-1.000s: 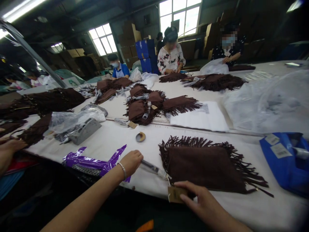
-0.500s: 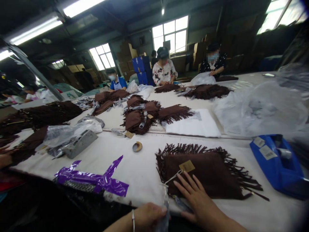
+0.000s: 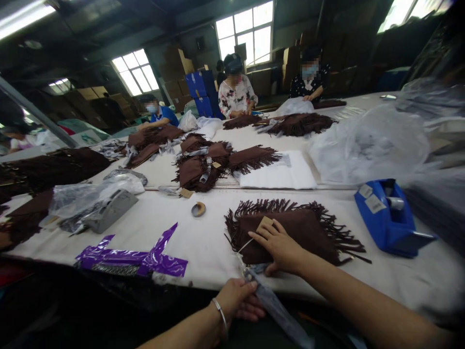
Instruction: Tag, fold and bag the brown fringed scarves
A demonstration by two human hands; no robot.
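Observation:
A dark brown fringed bag (image 3: 298, 232) lies flat on the white table in front of me. My right hand (image 3: 281, 247) rests on its left part, fingers stretched out over a tan paper tag (image 3: 265, 221). A pale string runs from the tag to the bag's lower left corner. At the table's front edge my left hand (image 3: 240, 300) pinches a strap wrapped in greyish plastic (image 3: 278, 305) near its upper end. The strap's other end hangs down past the edge, toward the lower right. A bracelet is on my left wrist.
To the right stands a blue tape dispenser (image 3: 385, 218). Purple tape (image 3: 134, 259) is stuck along the front edge. A small round ring (image 3: 198, 209) and a grey metal box (image 3: 112, 211) lie leftward. More brown bags (image 3: 196, 172) and clear plastic (image 3: 370, 145) cover the far side, where co-workers sit.
My right hand has moved up onto the tag. My left hand has turned, and more of the wrapped strap shows below it. The whole view has shifted slightly.

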